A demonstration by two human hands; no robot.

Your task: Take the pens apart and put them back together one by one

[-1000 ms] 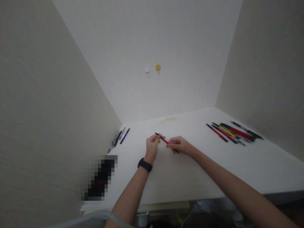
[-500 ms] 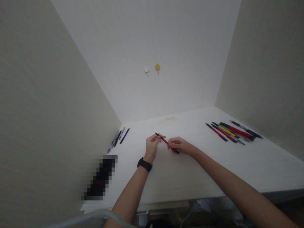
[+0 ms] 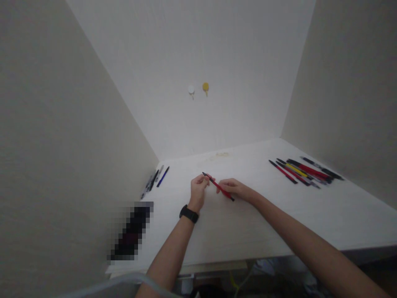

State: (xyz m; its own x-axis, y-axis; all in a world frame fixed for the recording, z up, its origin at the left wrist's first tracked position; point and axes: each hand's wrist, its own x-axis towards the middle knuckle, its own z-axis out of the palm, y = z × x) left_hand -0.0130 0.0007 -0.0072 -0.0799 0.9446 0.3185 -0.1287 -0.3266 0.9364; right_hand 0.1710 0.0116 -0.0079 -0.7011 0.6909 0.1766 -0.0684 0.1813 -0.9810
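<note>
Mostly red pen [image 3: 216,185], 2 black ends.

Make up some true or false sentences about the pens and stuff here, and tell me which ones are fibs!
1. The left hand and the right hand both touch the same red pen. True.
2. A black band is on the right wrist. False: the black band is on the left wrist.
3. A yellow pen lies in the bunch on the right. True.
4. The blue pen lies in that same bunch. False: the blue pen lies over on the left side of the table.
5. On the wall, the white disc is left of the yellow disc. True.
</note>
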